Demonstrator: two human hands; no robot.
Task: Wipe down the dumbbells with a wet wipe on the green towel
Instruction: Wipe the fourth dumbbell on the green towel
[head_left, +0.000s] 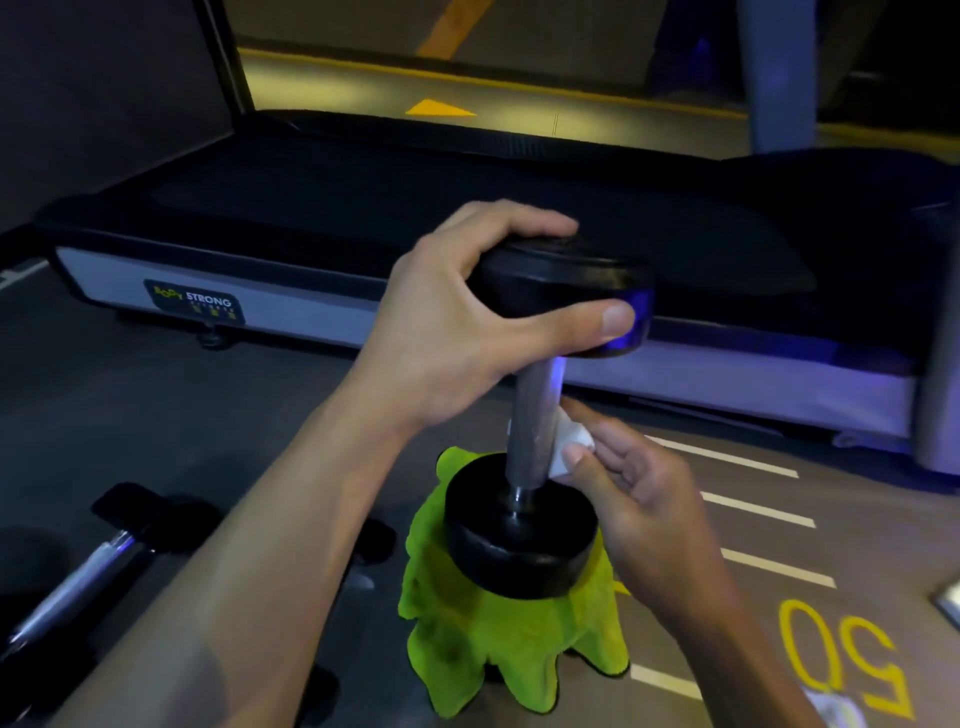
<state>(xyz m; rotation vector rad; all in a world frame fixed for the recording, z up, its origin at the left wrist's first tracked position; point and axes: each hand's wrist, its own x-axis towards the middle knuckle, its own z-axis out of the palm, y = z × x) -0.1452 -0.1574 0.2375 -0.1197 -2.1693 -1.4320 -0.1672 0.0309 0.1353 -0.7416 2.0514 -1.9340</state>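
Your left forearm crosses the lower foreground; beside it, at far left, a second dumbbell with a chrome handle (78, 582) lies on the grey floor (208, 415). Your left hand (467, 317) clamps the upper black disc of the upright black-and-chrome dumbbell (530, 415), its fingers (519, 221) curled over the top and the thumb pressed against the rim. The dumbbell's lower disc stands on the crumpled bright green towel (493, 639). Your right hand (634, 499) pinches a folded white wet wipe (569, 447) against the chrome handle, fingertips together on it. Behind runs a dark treadmill deck (363, 197).
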